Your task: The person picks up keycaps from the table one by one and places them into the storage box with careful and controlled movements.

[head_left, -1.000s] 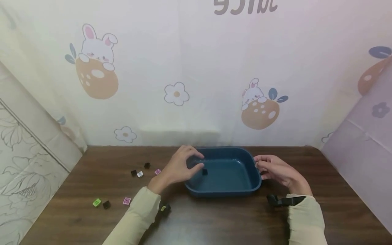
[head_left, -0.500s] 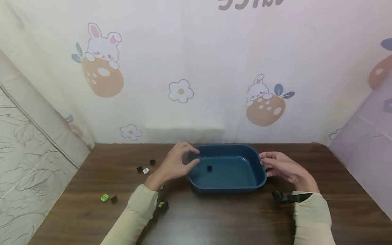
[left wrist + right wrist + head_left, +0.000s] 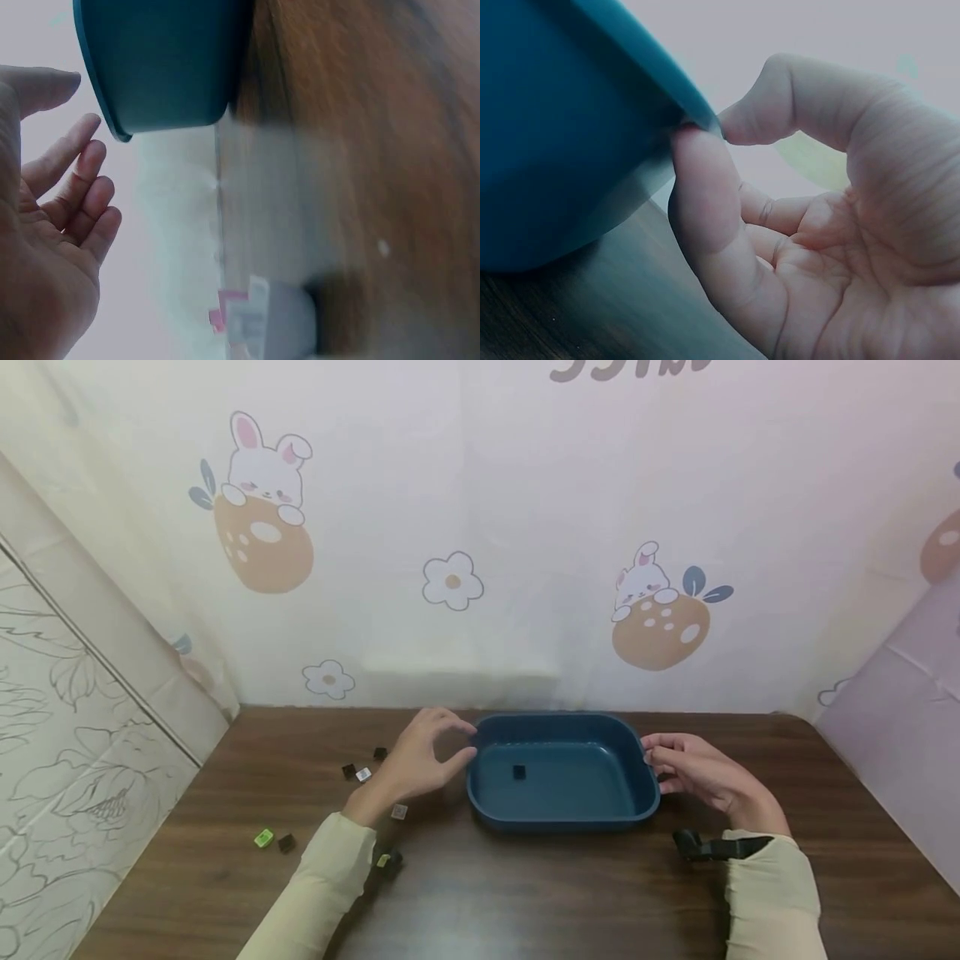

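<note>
A dark blue rectangular basin [image 3: 562,810] stands on the table, with one small black square block [image 3: 519,772] lying inside, left of its middle. My right hand [image 3: 705,777] pinches the basin's right rim between thumb and index finger, as the right wrist view shows up close. At the opposite end, my left hand [image 3: 412,760] has thumb and fingers spread apart and holds nothing. Its fingertips are close to the left rim; in the left wrist view they look just clear of the basin wall [image 3: 165,75].
Left of the basin lie scattered small blocks: a white one [image 3: 363,774], black ones [image 3: 380,753], a green one [image 3: 263,838] and a pale one [image 3: 400,812] by my left wrist. A patterned curtain [image 3: 480,527] hangs behind the wooden table [image 3: 525,893].
My left hand has drawn back leftward from over the basin to beside its left rim. My right hand keeps its pinch. The head view has shifted, so everything appears farther right.
</note>
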The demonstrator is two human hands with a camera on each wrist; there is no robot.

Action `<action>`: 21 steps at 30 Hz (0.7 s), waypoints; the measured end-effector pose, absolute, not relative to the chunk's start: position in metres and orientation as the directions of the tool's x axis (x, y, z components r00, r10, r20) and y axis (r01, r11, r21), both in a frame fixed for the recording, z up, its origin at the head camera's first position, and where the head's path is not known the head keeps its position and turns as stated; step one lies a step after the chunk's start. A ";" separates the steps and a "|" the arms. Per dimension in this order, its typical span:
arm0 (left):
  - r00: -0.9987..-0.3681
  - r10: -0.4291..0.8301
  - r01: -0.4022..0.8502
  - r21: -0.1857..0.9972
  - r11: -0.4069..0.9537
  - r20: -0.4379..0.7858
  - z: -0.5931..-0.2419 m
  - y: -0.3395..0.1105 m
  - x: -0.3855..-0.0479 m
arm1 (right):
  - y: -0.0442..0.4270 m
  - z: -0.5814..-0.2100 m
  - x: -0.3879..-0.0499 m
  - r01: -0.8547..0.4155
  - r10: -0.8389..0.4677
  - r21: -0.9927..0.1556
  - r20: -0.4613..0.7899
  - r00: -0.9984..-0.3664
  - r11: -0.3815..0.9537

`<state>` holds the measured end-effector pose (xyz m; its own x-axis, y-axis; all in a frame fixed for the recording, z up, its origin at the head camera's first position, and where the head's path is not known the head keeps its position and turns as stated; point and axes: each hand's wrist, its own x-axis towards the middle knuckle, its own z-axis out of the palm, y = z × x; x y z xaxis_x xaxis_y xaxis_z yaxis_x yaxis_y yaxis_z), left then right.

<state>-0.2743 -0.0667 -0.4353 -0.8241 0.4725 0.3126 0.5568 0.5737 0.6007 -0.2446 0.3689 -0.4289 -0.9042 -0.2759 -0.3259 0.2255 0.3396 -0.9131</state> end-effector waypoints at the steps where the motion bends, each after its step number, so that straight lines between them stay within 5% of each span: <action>1: -0.828 0.467 0.552 0.600 0.579 0.311 -0.435 -0.069 -0.274 | 0.368 -0.429 -0.245 0.225 -0.275 -0.914 -0.325 -0.905 0.338; 21: -0.868 0.352 0.496 0.599 0.629 0.350 -0.446 -0.130 -0.264 | 0.370 -0.431 -0.247 0.219 -0.285 -0.914 -0.322 -0.903 0.341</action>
<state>-0.2644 -0.1304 -0.4459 -0.8682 0.3517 0.3500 0.4961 0.6288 0.5987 -0.2465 0.3697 -0.4307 -0.9028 -0.2849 -0.3223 0.2188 0.3410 -0.9143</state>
